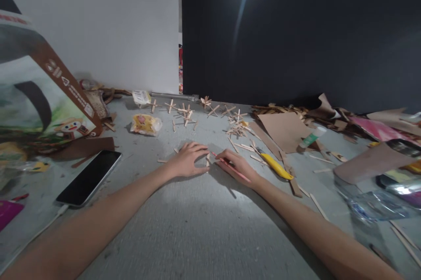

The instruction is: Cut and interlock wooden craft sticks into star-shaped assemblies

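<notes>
My left hand (188,160) rests on the table, its thumb and index fingertip at the two ends of a short wooden craft stick (208,162), steadying it. My right hand (237,165) is closed around a slim pink pencil (237,173), whose tip points left at that stick. Too small to tell is whether the tip touches the wood. Part of another stick (162,161) shows left of my left hand. Beyond the hands stand several small crossed-stick pieces (188,118), with a pile of sticks (237,129) to their right.
A yellow utility knife (276,166) lies right of my right hand, near cardboard (284,129) and a glue stick (312,137). Farther right are a tumbler (371,164) and clear plastic (378,205). At left lie a phone (89,178), a snack packet (145,125) and a large printed bag (42,83).
</notes>
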The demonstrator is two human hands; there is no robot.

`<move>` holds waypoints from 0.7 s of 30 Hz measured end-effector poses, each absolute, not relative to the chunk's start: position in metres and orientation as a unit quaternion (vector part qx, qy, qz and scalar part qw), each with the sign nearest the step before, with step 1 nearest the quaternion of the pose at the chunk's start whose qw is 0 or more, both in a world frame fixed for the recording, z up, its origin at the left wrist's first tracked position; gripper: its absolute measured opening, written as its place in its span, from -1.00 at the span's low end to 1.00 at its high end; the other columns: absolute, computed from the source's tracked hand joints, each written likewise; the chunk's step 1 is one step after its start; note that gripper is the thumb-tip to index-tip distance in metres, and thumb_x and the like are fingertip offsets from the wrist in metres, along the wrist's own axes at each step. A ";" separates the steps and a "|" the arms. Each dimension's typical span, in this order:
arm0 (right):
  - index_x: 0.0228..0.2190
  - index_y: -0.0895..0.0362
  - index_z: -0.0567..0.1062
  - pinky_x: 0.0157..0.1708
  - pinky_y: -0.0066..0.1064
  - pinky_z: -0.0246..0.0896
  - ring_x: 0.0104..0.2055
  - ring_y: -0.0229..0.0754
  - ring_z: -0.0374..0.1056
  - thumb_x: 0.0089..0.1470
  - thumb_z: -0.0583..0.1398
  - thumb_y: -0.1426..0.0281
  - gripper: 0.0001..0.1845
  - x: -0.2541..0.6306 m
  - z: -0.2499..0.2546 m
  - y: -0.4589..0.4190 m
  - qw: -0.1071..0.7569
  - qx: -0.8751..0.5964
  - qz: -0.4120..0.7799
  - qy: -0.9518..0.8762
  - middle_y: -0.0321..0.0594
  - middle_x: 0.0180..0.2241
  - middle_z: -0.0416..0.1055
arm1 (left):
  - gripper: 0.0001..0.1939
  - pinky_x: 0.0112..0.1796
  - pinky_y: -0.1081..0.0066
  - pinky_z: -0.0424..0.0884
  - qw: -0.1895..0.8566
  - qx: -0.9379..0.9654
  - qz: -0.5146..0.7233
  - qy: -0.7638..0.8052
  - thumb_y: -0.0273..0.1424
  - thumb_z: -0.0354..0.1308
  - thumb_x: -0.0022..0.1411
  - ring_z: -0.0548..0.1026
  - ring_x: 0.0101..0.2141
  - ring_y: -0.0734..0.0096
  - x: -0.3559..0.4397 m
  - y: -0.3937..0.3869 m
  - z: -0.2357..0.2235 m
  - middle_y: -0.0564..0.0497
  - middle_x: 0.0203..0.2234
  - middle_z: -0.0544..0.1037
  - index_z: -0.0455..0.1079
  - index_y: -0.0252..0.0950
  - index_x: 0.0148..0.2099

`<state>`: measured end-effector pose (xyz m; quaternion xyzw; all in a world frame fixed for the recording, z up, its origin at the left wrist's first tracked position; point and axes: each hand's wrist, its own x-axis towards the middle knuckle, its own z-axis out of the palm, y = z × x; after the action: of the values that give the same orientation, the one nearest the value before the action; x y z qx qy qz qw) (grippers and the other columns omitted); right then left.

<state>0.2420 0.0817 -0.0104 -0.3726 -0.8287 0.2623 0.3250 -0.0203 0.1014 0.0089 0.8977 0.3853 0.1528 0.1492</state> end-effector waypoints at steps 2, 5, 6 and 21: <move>0.01 0.05 0.59 0.00 -0.21 0.43 -0.05 -0.04 0.49 0.44 0.11 0.26 -0.69 0.240 -0.011 0.081 0.314 -0.342 0.203 -0.862 -0.03 -0.03 0.52 | -0.38 0.34 -0.12 0.17 0.146 0.899 0.151 0.385 -0.02 0.24 0.39 0.29 0.35 -0.13 -0.020 0.102 0.008 -0.17 0.36 0.44 0.43 -0.19 0.37; 0.17 0.00 0.53 0.04 -0.16 0.48 0.03 -0.01 0.49 0.42 0.00 0.45 -0.55 0.237 -0.015 0.083 0.310 -0.324 0.137 -0.883 0.01 0.04 0.48 | -0.43 0.32 -0.08 0.19 0.143 0.897 0.150 0.390 -0.06 0.21 0.42 0.28 0.36 -0.10 -0.019 0.104 0.006 -0.15 0.35 0.44 0.44 -0.16 0.36; 0.20 0.00 0.51 0.03 -0.16 0.50 0.04 -0.01 0.50 0.40 -0.01 0.49 -0.51 0.235 -0.015 0.083 0.315 -0.328 0.114 -0.883 0.01 0.03 0.47 | -0.44 0.32 -0.05 0.19 0.136 0.898 0.151 0.390 -0.08 0.21 0.42 0.28 0.36 -0.08 -0.019 0.105 0.005 -0.15 0.36 0.44 0.44 -0.16 0.36; -0.03 0.06 0.52 -0.02 0.00 0.49 -0.15 0.03 0.54 0.26 0.22 0.35 -0.75 0.349 0.074 -0.038 0.514 -0.533 -0.225 -0.634 -0.02 -0.09 0.49 | -0.44 0.30 -0.02 0.22 0.103 0.901 0.173 0.384 -0.05 0.23 0.40 0.36 0.30 -0.07 -0.019 0.114 -0.004 -0.19 0.28 0.52 0.49 -0.25 0.30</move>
<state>0.3487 -0.0379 0.0738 -0.5327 -0.6337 -0.2254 0.5136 -0.0193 0.1141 -0.0040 0.9012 0.3840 0.1725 0.1033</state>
